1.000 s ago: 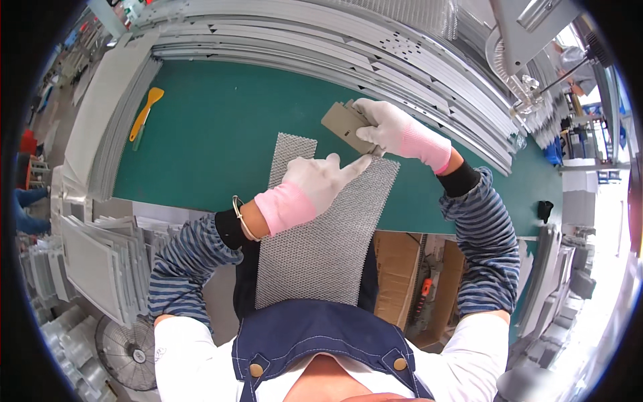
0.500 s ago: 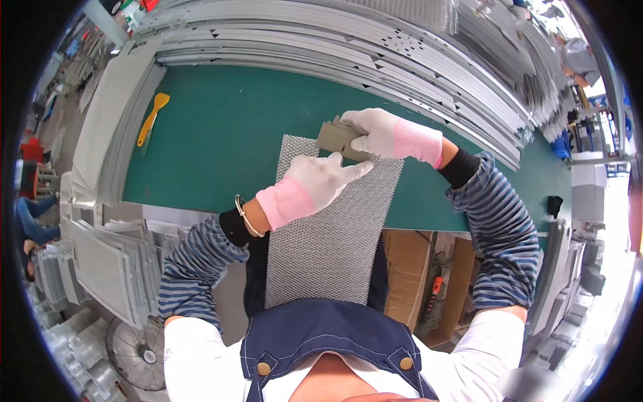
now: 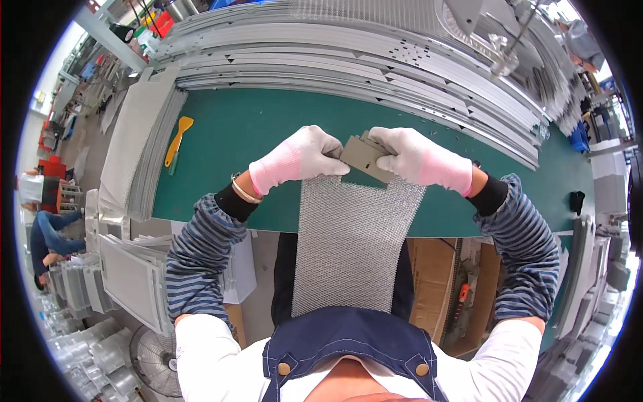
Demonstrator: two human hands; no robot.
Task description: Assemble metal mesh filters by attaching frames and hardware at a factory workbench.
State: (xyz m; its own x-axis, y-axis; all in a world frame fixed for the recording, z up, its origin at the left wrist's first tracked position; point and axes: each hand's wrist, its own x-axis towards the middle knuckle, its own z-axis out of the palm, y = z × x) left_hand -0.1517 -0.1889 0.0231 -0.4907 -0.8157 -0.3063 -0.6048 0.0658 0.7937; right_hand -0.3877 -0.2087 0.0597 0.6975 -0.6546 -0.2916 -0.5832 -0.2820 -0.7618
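A flat grey-brown plate (image 3: 360, 155) with small slots and a stepped edge is held up between my gloved hands. My right hand (image 3: 407, 155) grips its right end, thumb on the face and fingers behind. At its left corner my left hand (image 3: 309, 153) pinches, with the fingertips partly hidden. Below both hands a silver expanded-metal mesh sheet (image 3: 351, 248) reaches from the bench down toward my lap. A rectangular notch is cut in its far edge, just under the plate.
A green bench top (image 3: 234, 134) lies under my hands. A yellow scraper (image 3: 178, 141) rests at its left, beside stacked grey panels (image 3: 144, 141). Long metal profiles (image 3: 321, 70) line the back. Below stand an open cardboard box (image 3: 432, 281) and a fan (image 3: 154, 362); a person (image 3: 57, 231) is far left.
My left hand has risen from the mesh sheet and closed at the plate's left corner. Its spread fingers have drawn in. The plate stays in my right hand; the whole view has shifted.
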